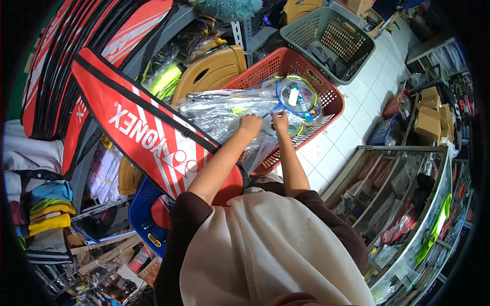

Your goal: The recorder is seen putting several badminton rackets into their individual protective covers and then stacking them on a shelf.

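My left hand is closed on the clear plastic wrapping of rackets lying across a red plastic basket. My right hand grips the shaft of a small blue racket with a white tag, also in clear plastic, over the same basket. Both forearms reach forward from the lower middle. A long red racket bag with black edges lies slantwise just left of my left arm.
A grey-green basket stands behind the red one. Tan plastic chairs and more red racket bags fill the left. A glass display counter stands at the right, a white tiled floor between. Folded clothes sit far left.
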### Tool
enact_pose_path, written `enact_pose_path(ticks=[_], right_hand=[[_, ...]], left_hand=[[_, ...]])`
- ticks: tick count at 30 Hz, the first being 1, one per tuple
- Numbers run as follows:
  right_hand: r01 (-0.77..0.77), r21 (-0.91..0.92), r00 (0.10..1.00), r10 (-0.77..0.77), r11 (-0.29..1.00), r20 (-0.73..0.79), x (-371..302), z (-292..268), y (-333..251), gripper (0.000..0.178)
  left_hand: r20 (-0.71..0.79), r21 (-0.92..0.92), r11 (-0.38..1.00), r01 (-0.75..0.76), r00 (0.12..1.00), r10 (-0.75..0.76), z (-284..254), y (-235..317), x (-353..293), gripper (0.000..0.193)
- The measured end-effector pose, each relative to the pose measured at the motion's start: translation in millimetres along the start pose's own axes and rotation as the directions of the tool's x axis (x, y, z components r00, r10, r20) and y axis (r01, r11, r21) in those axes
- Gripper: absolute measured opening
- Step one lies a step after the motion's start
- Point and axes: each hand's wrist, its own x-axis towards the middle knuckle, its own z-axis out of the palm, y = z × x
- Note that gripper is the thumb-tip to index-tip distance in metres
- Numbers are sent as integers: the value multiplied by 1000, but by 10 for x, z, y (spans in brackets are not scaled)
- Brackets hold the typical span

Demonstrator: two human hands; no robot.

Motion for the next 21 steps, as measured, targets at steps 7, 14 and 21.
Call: enact_pose_path(ticks=[7, 14, 21], right_hand=[[-269, 179, 953, 235, 946, 190, -126, 82, 94, 36], [-191, 162, 952, 142, 968, 271, -133, 178, -46, 28], [-81, 340, 986, 24, 937, 168, -322, 160, -222, 28]], left_hand=[[68, 176, 977, 122, 988, -136, 402, -41, 62, 18], [179, 192, 979, 73, 978, -108, 357, -38, 95, 20], [198, 20, 996, 91, 976, -93, 69, 71, 12, 17]])
